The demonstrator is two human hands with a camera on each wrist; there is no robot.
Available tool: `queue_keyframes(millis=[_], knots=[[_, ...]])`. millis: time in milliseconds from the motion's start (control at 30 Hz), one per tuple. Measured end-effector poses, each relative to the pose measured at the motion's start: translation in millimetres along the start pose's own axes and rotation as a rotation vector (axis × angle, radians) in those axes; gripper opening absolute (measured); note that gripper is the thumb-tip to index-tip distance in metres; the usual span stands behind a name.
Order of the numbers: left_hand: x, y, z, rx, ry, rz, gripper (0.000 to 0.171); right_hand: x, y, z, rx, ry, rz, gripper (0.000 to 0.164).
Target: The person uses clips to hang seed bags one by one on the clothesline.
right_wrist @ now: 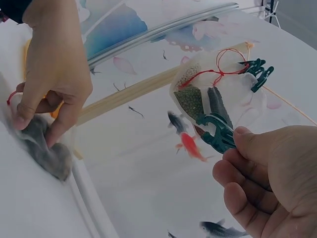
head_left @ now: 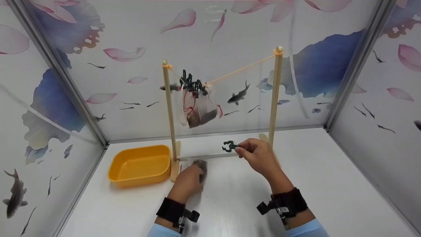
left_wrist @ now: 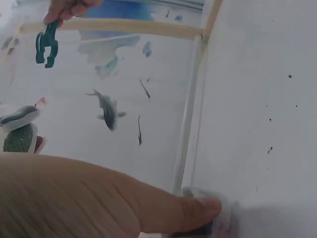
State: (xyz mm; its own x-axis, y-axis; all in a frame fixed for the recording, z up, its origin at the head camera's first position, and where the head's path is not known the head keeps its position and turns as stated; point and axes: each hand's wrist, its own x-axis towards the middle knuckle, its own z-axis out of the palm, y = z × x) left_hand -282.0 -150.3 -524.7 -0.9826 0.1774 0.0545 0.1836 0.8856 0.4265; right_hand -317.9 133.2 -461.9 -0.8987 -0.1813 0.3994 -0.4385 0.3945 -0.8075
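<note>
My left hand (head_left: 188,183) is low over the tabletop, beside the left post, and grips a small sachet (head_left: 203,167) with dark filling. In the right wrist view the thumb and fingers close on this sachet (right_wrist: 42,148), and a bit of red cord shows by the hand. Between thumb and forefinger, my right hand (head_left: 260,156) pinches a dark green plastic clip (head_left: 227,146) by its tail, its forked jaws pointing left. Several clear sachets (head_left: 208,113) with red drawstrings and dark or grainy filling hang bunched from the cord, under a cluster of green clips (head_left: 194,86).
An orange cord (head_left: 243,69) runs between a left wooden post (head_left: 169,112) and a right wooden post (head_left: 275,95), sagging under the sachets. A pale rod (head_left: 217,154) joins the posts low down. Left of the frame stands a yellow tub (head_left: 139,181). Printed panels enclose the white table (head_left: 329,184).
</note>
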Motion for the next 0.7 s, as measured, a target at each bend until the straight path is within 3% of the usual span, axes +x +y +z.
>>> queue_keyframes(millis=[67, 167, 267, 333, 433, 600, 700], knots=[[-2.7, 3.2, -1.8, -0.057, -0.040, 0.065, 0.046, 0, 1, -1, 0.000, -0.002, 0.001, 0.005], [-6.4, 6.4, -3.2, 0.026, 0.010, 0.161, 0.038, 1, 2, -3, 0.006, -0.010, 0.000, 0.005], [-9.9, 6.8, -2.1, 0.183, 0.104, 0.189, 0.026, 1, 3, -5, 0.012, -0.018, 0.002, 0.005], [-10.4, 5.7, 0.1, 0.246, 0.139, 0.201, 0.028, 1, 3, -6, 0.009, -0.020, 0.004, 0.006], [-7.2, 4.0, 5.2, 0.251, 0.154, 0.221, 0.030, 2, 4, -7, 0.001, -0.019, 0.004, 0.007], [3.5, 3.2, 17.3, 0.233, 0.169, 0.290, 0.014, 3, 4, -8, -0.010, -0.005, 0.006, 0.006], [8.8, 4.8, 23.2, 0.300, 0.200, 0.348, 0.004, 3, 5, -8, -0.012, 0.008, 0.012, 0.007]])
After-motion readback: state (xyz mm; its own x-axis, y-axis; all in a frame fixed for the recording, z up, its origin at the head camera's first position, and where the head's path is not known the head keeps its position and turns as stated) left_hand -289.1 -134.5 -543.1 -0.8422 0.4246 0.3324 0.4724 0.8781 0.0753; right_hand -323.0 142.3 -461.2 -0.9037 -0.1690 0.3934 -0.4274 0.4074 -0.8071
